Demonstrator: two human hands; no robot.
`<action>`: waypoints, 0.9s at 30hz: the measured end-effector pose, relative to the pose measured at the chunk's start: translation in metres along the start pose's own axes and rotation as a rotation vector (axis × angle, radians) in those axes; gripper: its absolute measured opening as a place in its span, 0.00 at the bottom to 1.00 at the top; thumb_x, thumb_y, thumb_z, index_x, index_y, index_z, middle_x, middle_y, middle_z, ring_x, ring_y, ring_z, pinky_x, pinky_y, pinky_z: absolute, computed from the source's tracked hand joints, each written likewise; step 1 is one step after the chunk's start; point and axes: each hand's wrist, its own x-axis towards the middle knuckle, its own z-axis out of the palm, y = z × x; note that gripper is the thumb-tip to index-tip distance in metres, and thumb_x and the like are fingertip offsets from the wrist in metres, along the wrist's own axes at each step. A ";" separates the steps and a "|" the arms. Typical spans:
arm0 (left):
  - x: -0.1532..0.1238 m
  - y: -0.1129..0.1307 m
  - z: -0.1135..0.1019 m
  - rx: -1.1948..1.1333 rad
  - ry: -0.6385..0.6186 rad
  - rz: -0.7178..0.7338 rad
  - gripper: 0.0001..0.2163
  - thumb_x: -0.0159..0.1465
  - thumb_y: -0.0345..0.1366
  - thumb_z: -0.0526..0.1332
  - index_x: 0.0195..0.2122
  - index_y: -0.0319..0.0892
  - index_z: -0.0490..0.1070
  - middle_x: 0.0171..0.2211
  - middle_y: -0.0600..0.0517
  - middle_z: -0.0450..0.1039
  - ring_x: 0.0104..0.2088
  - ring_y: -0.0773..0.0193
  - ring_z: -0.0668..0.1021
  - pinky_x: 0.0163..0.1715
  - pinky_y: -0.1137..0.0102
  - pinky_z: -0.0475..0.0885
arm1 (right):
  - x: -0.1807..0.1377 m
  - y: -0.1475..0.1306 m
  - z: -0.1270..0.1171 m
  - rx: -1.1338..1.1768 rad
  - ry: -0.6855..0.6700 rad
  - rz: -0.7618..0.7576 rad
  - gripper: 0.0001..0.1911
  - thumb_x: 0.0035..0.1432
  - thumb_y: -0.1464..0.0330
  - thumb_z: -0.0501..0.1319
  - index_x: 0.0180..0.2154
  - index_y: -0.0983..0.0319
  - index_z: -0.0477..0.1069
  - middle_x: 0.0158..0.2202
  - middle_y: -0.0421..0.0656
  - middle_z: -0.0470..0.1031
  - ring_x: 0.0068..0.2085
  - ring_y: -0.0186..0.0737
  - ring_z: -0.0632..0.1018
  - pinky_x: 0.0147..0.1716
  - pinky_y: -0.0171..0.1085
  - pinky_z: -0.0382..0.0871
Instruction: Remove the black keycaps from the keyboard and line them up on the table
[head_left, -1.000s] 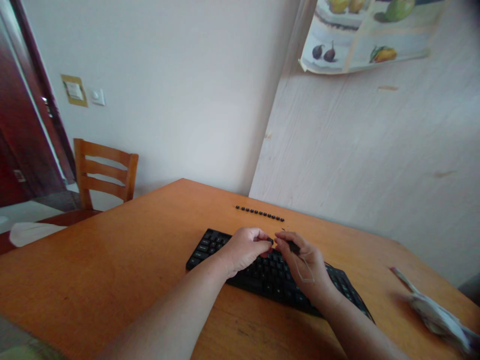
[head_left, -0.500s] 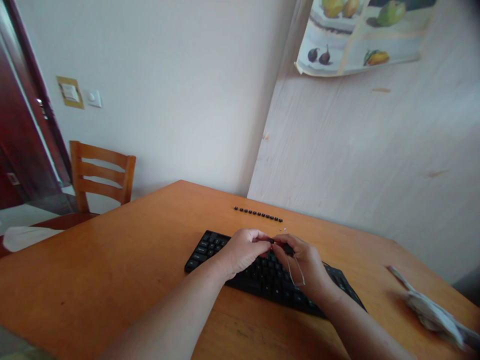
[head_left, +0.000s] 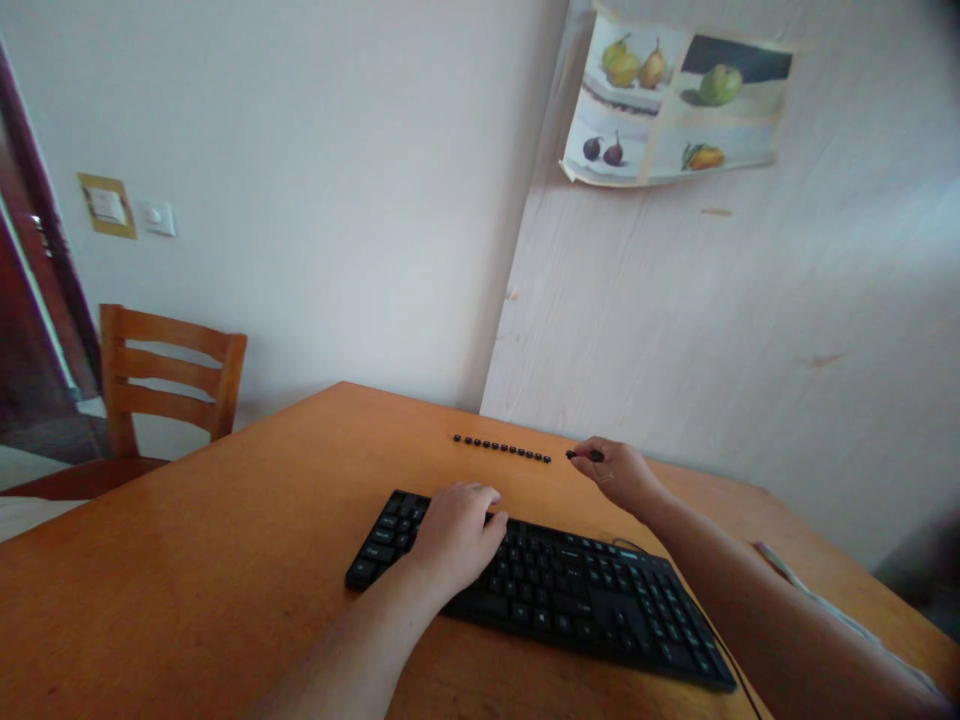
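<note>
My left hand (head_left: pixel 459 535) rests over the left part of a black keyboard (head_left: pixel 570 600), its thumb and fingers apart and nothing visible in them. Beyond the keyboard, my right hand (head_left: pixel 615 472) pinches a small black keycap (head_left: pixel 570 455) at its fingertips, just above or on the table. The same hand keeps a keycap puller (head_left: pixel 597 456) tucked in it; its dark handle and thin wire loops show only in part. A straight row of several black keycaps (head_left: pixel 502 448) lies on the table to the left of that hand.
The wooden table (head_left: pixel 225 560) meets the wall at the back. A cable (head_left: pixel 724 650) runs beside the keyboard's right end, and a pale, thin object (head_left: pixel 817 600) lies partly behind my right forearm. A wooden chair (head_left: pixel 172 370) stands at the left.
My hands have parted. The right moved away from me to the right end of the keycap row, with a keycap and the puller; the left came down over the keyboard. The view shifted too.
</note>
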 end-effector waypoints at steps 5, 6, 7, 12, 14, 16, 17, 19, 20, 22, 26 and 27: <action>-0.001 -0.005 0.004 0.060 -0.021 -0.008 0.10 0.63 0.39 0.56 0.40 0.44 0.74 0.39 0.49 0.77 0.42 0.58 0.76 0.44 0.65 0.67 | 0.028 0.047 0.023 -0.038 -0.036 0.056 0.09 0.51 0.67 0.61 0.32 0.64 0.77 0.20 0.40 0.70 0.22 0.33 0.68 0.22 0.32 0.55; -0.001 -0.005 0.004 0.063 -0.025 -0.011 0.10 0.63 0.39 0.56 0.40 0.45 0.74 0.39 0.49 0.77 0.42 0.58 0.76 0.44 0.65 0.67 | 0.032 0.053 0.027 -0.044 -0.045 0.059 0.08 0.51 0.67 0.61 0.31 0.64 0.77 0.20 0.40 0.70 0.22 0.33 0.67 0.22 0.31 0.55; -0.001 -0.004 0.004 0.066 -0.030 -0.012 0.10 0.63 0.40 0.56 0.40 0.45 0.74 0.38 0.49 0.77 0.42 0.58 0.76 0.44 0.65 0.67 | 0.036 0.059 0.032 -0.050 -0.055 0.061 0.07 0.51 0.68 0.62 0.31 0.64 0.77 0.20 0.40 0.70 0.22 0.33 0.67 0.21 0.31 0.55; -0.001 0.001 -0.002 0.099 -0.065 -0.007 0.09 0.63 0.39 0.55 0.38 0.45 0.74 0.36 0.50 0.76 0.40 0.57 0.76 0.42 0.64 0.67 | 0.054 0.076 0.054 -0.069 -0.093 0.061 0.06 0.50 0.70 0.62 0.31 0.64 0.77 0.21 0.40 0.72 0.23 0.32 0.68 0.22 0.30 0.56; -0.001 0.003 -0.004 0.111 -0.080 -0.010 0.09 0.63 0.39 0.55 0.37 0.45 0.74 0.36 0.50 0.76 0.40 0.57 0.76 0.42 0.64 0.66 | 0.060 0.080 0.061 -0.075 -0.108 0.053 0.06 0.50 0.72 0.62 0.31 0.64 0.77 0.22 0.40 0.73 0.24 0.32 0.70 0.23 0.30 0.57; -0.001 0.004 -0.006 0.116 -0.097 -0.012 0.09 0.64 0.39 0.55 0.37 0.45 0.74 0.35 0.49 0.76 0.40 0.57 0.76 0.42 0.63 0.66 | 0.066 0.083 0.066 -0.083 -0.119 0.040 0.06 0.49 0.72 0.62 0.32 0.63 0.78 0.24 0.41 0.75 0.25 0.33 0.71 0.23 0.30 0.58; -0.001 0.005 -0.007 0.116 -0.106 -0.013 0.09 0.64 0.39 0.55 0.37 0.45 0.74 0.36 0.49 0.76 0.40 0.57 0.75 0.42 0.63 0.66 | 0.068 0.085 0.068 -0.087 -0.123 0.033 0.06 0.49 0.72 0.63 0.32 0.63 0.78 0.24 0.41 0.75 0.25 0.33 0.71 0.24 0.30 0.58; -0.001 0.006 -0.008 0.117 -0.120 -0.014 0.09 0.64 0.38 0.55 0.37 0.45 0.74 0.36 0.49 0.76 0.40 0.57 0.75 0.42 0.63 0.66 | 0.072 0.086 0.071 -0.097 -0.129 0.023 0.07 0.49 0.72 0.63 0.32 0.63 0.78 0.25 0.41 0.75 0.26 0.34 0.72 0.24 0.30 0.59; -0.001 0.006 -0.008 0.117 -0.124 -0.015 0.09 0.64 0.38 0.55 0.36 0.45 0.74 0.36 0.49 0.76 0.40 0.57 0.75 0.42 0.63 0.66 | 0.074 0.087 0.072 -0.101 -0.131 0.019 0.07 0.49 0.72 0.63 0.32 0.63 0.78 0.25 0.41 0.75 0.26 0.34 0.72 0.24 0.30 0.58; -0.001 0.006 -0.008 0.117 -0.122 -0.016 0.09 0.63 0.38 0.55 0.36 0.45 0.74 0.35 0.50 0.76 0.40 0.57 0.75 0.42 0.63 0.66 | 0.075 0.088 0.073 -0.109 -0.136 0.010 0.07 0.49 0.71 0.62 0.32 0.62 0.78 0.24 0.41 0.75 0.25 0.34 0.71 0.23 0.30 0.58; -0.001 0.005 -0.008 0.112 -0.111 -0.003 0.09 0.63 0.38 0.55 0.37 0.45 0.74 0.35 0.50 0.76 0.40 0.57 0.75 0.43 0.62 0.66 | 0.076 0.091 0.075 -0.115 -0.147 -0.009 0.08 0.50 0.71 0.62 0.32 0.62 0.78 0.23 0.41 0.75 0.24 0.34 0.71 0.22 0.30 0.57; -0.001 0.005 -0.008 0.111 -0.110 0.000 0.09 0.63 0.38 0.55 0.37 0.45 0.74 0.35 0.50 0.76 0.40 0.57 0.75 0.43 0.62 0.66 | 0.076 0.092 0.075 -0.114 -0.148 -0.014 0.08 0.50 0.71 0.62 0.33 0.63 0.79 0.23 0.41 0.75 0.24 0.34 0.71 0.23 0.30 0.58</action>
